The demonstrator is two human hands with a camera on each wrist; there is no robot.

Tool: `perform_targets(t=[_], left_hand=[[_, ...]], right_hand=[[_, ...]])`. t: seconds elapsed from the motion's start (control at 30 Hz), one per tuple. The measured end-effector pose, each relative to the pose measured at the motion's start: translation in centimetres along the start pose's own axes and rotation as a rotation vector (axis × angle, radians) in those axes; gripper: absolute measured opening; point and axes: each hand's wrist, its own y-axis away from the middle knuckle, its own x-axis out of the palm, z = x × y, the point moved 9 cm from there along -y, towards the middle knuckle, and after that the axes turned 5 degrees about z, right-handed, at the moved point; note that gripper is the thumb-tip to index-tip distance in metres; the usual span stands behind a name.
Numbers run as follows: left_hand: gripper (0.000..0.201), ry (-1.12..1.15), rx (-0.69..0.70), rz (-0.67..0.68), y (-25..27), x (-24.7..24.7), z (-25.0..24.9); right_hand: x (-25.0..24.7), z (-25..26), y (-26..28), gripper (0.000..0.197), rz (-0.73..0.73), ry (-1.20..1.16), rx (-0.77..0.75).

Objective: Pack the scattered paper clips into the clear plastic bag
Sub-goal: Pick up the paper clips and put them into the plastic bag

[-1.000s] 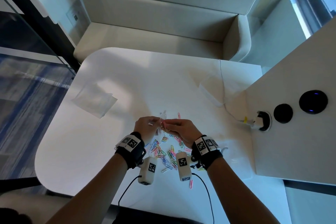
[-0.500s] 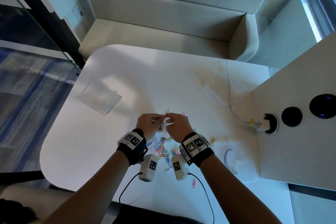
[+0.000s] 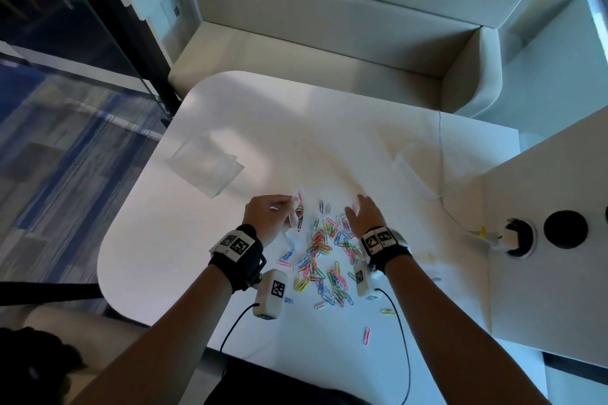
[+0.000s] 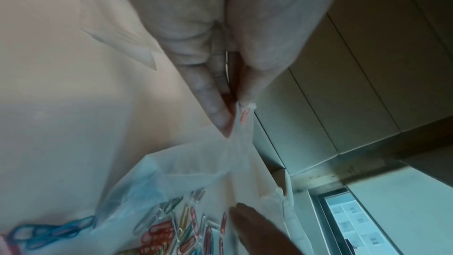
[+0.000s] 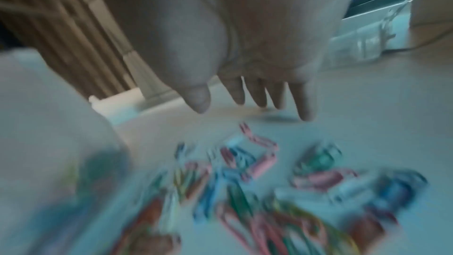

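Note:
Several coloured paper clips (image 3: 325, 256) lie scattered on the white table (image 3: 329, 148) between my wrists. My left hand (image 3: 271, 215) pinches the top edge of a small clear plastic bag (image 3: 297, 217), which hangs with a few clips inside. In the left wrist view thumb and finger pinch the clear bag (image 4: 235, 143) near a pink clip (image 4: 245, 114). My right hand (image 3: 363, 212) hovers over the pile's right side with fingers spread and nothing in it. The right wrist view shows the right hand's straight fingertips (image 5: 304, 108) above the blurred clips (image 5: 245, 181).
A flat clear plastic sheet or bag (image 3: 205, 169) lies at the table's left. Another clear packet (image 3: 414, 174) and a white cable (image 3: 442, 174) lie at the right, next to a white panel with a plug (image 3: 513, 237). A bench stands behind the table.
My right hand has let go of the bag and moved right, over the clip pile, fingers spread. The left hand still holds the bag. The head view has shifted closer.

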Motion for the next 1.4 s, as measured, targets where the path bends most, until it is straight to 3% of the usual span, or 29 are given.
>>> perform_targets(t=[0.07,0.2,0.43,0.63,0.8,0.9,1.0,1.03,1.1,1.17,1.23,1.4], left_hand=[[0.027,-0.001,-0.011,-0.004,-0.1,-1.0,0.5],[0.026,0.027,-0.027,-0.02,0.2,-2.4,1.2],[0.04,0.023,0.004,0.029,0.2,-1.7,0.5],[0.037,-0.015,-0.003,0.051,-0.3,-0.4,1.0],[0.035,-0.014,-0.044,0.071,-0.3,0.7,2.2],[0.024,0.027,-0.08,0.052,-0.4,1.2,3.0],[0.017,0.048,-0.101,0.049,-0.4,2.2,3.1],[0.017,0.053,-0.103,0.056,-0.4,2.6,3.0],[0.02,0.06,-0.105,0.065,-0.4,3.6,2.9],[0.021,0.049,-0.1,0.069,-0.3,4.5,2.6],[0.017,0.012,-0.078,0.076,-0.2,5.2,2.2],[0.019,-0.112,-0.016,0.062,-0.1,5.6,1.3]], right_hand=[[2.6,-0.2,-0.2,0.066,0.016,0.101,-0.028],[6.1,3.9,0.9,0.066,0.027,0.232,-0.253],[10.4,5.9,5.5,0.083,0.147,0.616,-0.526],[10.2,4.9,8.6,0.053,0.064,0.591,-0.607],[8.2,4.2,7.7,0.036,0.05,0.543,-0.621],[4.3,2.5,5.7,0.026,-0.017,0.227,-0.412],[0.3,-1.7,5.1,0.01,-0.146,-0.411,-0.089],[0.3,-2.6,5.3,0.016,-0.092,-0.705,0.005],[0.9,-1.1,6.4,0.024,0.104,-1.305,0.049],[0.7,1.5,7.4,0.023,0.2,-1.521,0.016],[0.5,3.4,7.9,0.021,0.217,-1.412,-0.049],[-0.7,3.9,8.2,0.011,-0.015,-0.647,-0.1]])
